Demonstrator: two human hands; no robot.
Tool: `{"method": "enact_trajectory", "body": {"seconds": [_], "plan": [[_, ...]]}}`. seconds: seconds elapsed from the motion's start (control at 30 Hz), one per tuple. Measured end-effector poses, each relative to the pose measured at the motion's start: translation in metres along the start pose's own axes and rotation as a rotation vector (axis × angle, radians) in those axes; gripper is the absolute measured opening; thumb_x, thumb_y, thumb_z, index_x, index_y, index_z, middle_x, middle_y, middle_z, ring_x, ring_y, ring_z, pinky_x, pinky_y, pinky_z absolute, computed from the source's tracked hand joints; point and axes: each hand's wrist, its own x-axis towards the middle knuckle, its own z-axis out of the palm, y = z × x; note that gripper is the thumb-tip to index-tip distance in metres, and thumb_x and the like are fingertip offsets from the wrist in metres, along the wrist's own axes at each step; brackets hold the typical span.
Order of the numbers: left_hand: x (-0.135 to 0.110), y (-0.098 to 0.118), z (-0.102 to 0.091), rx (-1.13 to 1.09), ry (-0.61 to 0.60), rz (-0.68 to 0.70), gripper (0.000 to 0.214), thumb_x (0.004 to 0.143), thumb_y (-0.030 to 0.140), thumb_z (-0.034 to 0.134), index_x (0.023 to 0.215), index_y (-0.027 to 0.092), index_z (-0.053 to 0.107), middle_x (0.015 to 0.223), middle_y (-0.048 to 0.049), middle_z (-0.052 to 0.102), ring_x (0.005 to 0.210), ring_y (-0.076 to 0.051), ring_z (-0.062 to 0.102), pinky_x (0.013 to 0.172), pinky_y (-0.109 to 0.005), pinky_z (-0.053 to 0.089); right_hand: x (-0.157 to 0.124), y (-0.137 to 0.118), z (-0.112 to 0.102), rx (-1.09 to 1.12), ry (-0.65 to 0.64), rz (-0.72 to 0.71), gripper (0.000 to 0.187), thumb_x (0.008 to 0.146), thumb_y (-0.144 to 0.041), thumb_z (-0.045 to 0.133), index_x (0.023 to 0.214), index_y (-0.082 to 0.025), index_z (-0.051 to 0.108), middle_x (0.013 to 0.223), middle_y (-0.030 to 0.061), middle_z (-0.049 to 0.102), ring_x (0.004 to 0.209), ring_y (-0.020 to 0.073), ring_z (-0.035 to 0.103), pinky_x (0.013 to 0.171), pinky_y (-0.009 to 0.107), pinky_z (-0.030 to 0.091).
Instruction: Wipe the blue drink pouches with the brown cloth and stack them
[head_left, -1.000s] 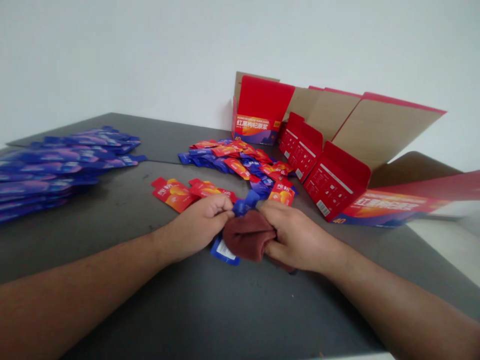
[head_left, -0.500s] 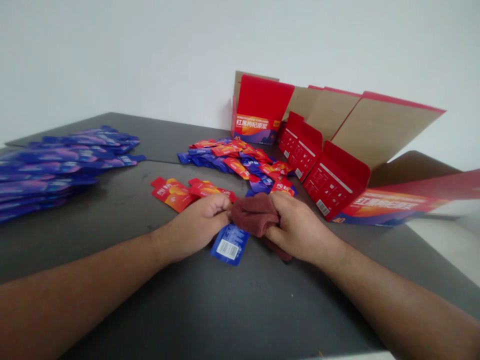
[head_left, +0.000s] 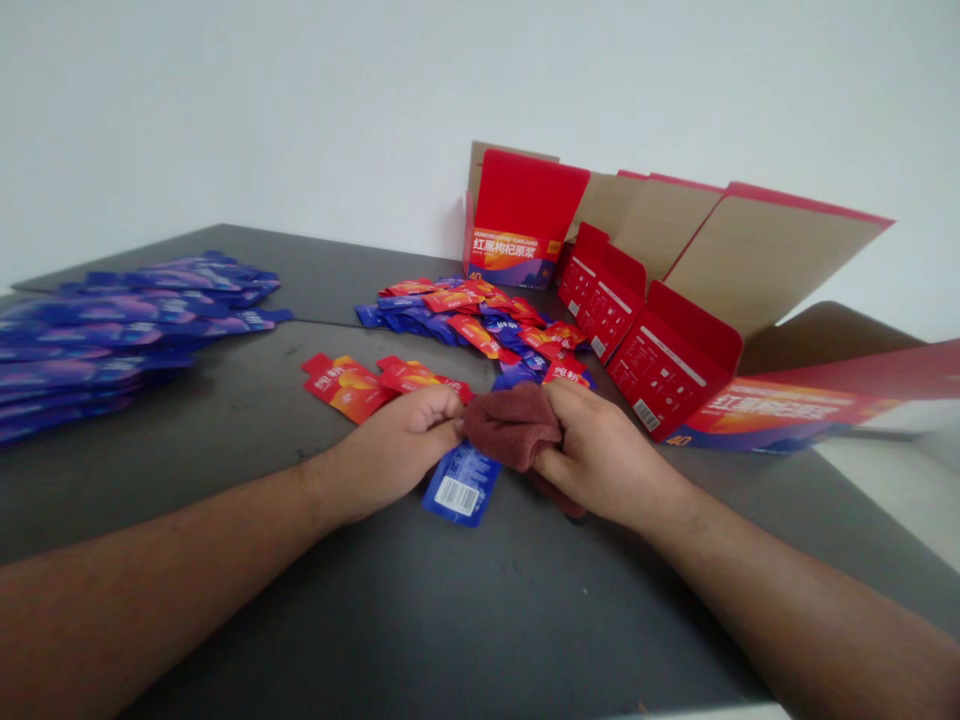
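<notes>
Held a maroon terry cloth (head_left: pixel 514 425) bunched in the right hand (head_left: pixel 600 455), a clenched grip with the fingers wrapped over the top and a loose tail of cloth hanging out below the palm. Brought the left hand (head_left: pixel 394 450) close against it from the other side, fingers curled and tips at the cloth's left edge, just above a blue sachet (head_left: pixel 459 485) lying barcode-up on the dark table (head_left: pixel 187 470). Could not tell whether those fingers pinched the sachet's top end, hidden under the cloth, or only touched the cloth. Stretched the left forearm (head_left: pixel 150 600) and right forearm (head_left: pixel 787 590) forward, low over the table, wrists nearly flat, which made for a steady, close working grip at the centre. Had two red sachets (head_left: pixel 345 388) just ahead of the left hand, a heap of red and blue sachets (head_left: pixel 472 325) beyond, a stack of blue-purple sachets (head_left: pixel 112 340) far left, and opened red cartons (head_left: pixel 517 215) to the right.
</notes>
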Motion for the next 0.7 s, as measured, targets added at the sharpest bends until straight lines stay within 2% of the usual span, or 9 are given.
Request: {"method": "enact_trajectory", "body": {"seconds": [0.07, 0.13, 0.23, 0.33, 0.4, 0.47, 0.6, 0.7], "plan": [[0.000, 0.000, 0.000, -0.006, -0.009, -0.003, 0.024, 0.097, 0.042, 0.058, 0.092, 0.020, 0.060, 0.080, 0.0001, 0.064, 0.069, -0.014, 0.056, 0.061, -0.026, 0.043, 0.001, 0.002, 0.001, 0.013, 0.038, 0.016, 0.014, 0.081, -0.013, 0.064, 0.090, -0.021, 0.056, 0.088, 0.0029, 0.062, 0.082, 0.0202, 0.059, 0.075, 0.032, 0.046], [0.000, 0.000, 0.000, 0.006, -0.004, -0.002, 0.023, 0.096, 0.041, 0.059, 0.091, 0.020, 0.061, 0.080, -0.0002, 0.064, 0.069, -0.015, 0.057, 0.060, -0.026, 0.042, 0.001, 0.002, 0.001, 0.027, 0.024, 0.011, 0.015, 0.081, -0.013, 0.064, 0.090, -0.021, 0.056, 0.088, 0.0025, 0.062, 0.083, 0.0200, 0.059, 0.075, 0.032, 0.047], [0.000, 0.001, 0.000, 0.050, 0.026, 0.010, 0.021, 0.095, 0.038, 0.059, 0.084, 0.020, 0.058, 0.076, 0.0013, 0.061, 0.067, -0.014, 0.054, 0.059, -0.025, 0.041, -0.002, -0.002, 0.001, 0.061, -0.093, -0.068, 0.017, 0.078, -0.011, 0.066, 0.089, -0.021, 0.056, 0.090, 0.0030, 0.062, 0.086, 0.0204, 0.060, 0.077, 0.032, 0.048], [0.000, 0.001, -0.001, 0.110, 0.055, 0.064, 0.020, 0.096, 0.035, 0.056, 0.082, 0.020, 0.057, 0.075, 0.0021, 0.058, 0.066, -0.014, 0.051, 0.060, -0.026, 0.041, -0.005, -0.007, 0.001, 0.112, -0.256, -0.221, 0.025, 0.079, -0.009, 0.065, 0.100, -0.021, 0.060, 0.106, 0.0061, 0.066, 0.101, 0.0224, 0.062, 0.089, 0.034, 0.050], [0.000, 0.001, -0.001, 0.127, 0.056, 0.089, 0.019, 0.096, 0.034, 0.055, 0.083, 0.020, 0.058, 0.076, 0.0021, 0.058, 0.068, -0.014, 0.051, 0.061, -0.026, 0.041, -0.006, -0.009, 0.000, 0.109, -0.287, -0.254, 0.028, 0.080, -0.008, 0.065, 0.104, -0.021, 0.060, 0.111, 0.0068, 0.066, 0.106, 0.0229, 0.062, 0.093, 0.035, 0.049], [0.000, 0.001, -0.001, 0.112, 0.051, 0.080, 0.020, 0.096, 0.033, 0.056, 0.081, 0.020, 0.057, 0.076, 0.0023, 0.057, 0.068, -0.013, 0.051, 0.061, -0.026, 0.041, -0.005, -0.008, 0.000, 0.065, -0.225, -0.194, 0.023, 0.079, -0.008, 0.065, 0.097, -0.020, 0.058, 0.103, 0.0056, 0.065, 0.099, 0.0219, 0.062, 0.087, 0.033, 0.049], [0.000, 0.001, 0.000, 0.021, 0.001, 0.029, 0.021, 0.098, 0.038, 0.056, 0.087, 0.020, 0.059, 0.077, 0.0016, 0.061, 0.067, -0.013, 0.053, 0.062, -0.026, 0.043, -0.001, -0.001, -0.001, -0.009, -0.011, -0.031, 0.017, 0.079, -0.011, 0.063, 0.086, -0.022, 0.052, 0.088, 0.0028, 0.060, 0.083, 0.0200, 0.058, 0.074, 0.032, 0.046], [-0.001, 0.001, 0.000, -0.001, -0.026, 0.005, 0.021, 0.099, 0.040, 0.056, 0.093, 0.020, 0.060, 0.080, 0.0004, 0.064, 0.069, -0.014, 0.056, 0.062, -0.027, 0.044, 0.001, 0.002, -0.001, 0.006, 0.019, -0.005, 0.016, 0.079, -0.012, 0.063, 0.089, -0.021, 0.055, 0.087, 0.0025, 0.061, 0.082, 0.0200, 0.058, 0.074, 0.032, 0.045]]}}
